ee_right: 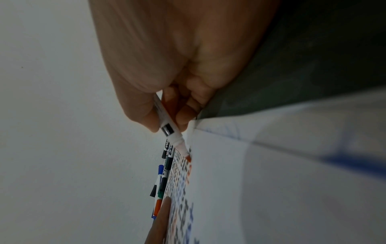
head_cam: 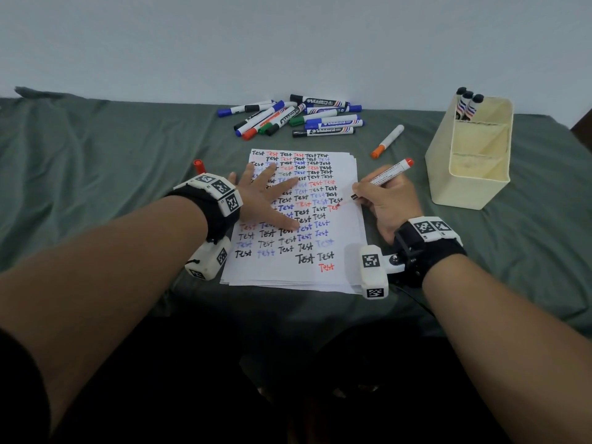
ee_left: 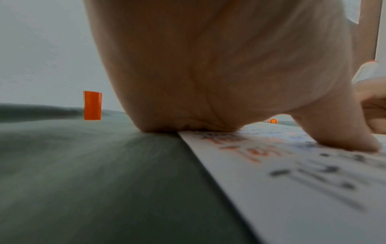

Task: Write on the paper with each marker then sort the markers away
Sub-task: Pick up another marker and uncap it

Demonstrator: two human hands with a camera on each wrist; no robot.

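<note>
A red marker (head_cam: 382, 180), uncapped, is touching its tip to the right edge of the paper (head_cam: 342, 277), which is lying at the middle of the green-covered table (head_cam: 96, 161). The right hand (head_cam: 392, 203) is pinching the barrel in a writing grip, finishing a red "Test" among rows of black, blue and red ones. The left hand (head_cam: 267, 200) is lying flat with fingers spread, pinning the sheets. The red cap (head_cam: 198, 166) is standing at ten o'clock from the paper, just beyond the left wrist. A pile of markers (head_cam: 294, 118) is waiting at twelve o'clock, an orange marker (head_cam: 388, 141) at one o'clock, and the cream organizer (head_cam: 471, 187), with three markers in its far compartment, at two o'clock. Done well, the stroke probably wants light, even pressure, with the left palm keeping the stack from sliding.
</note>
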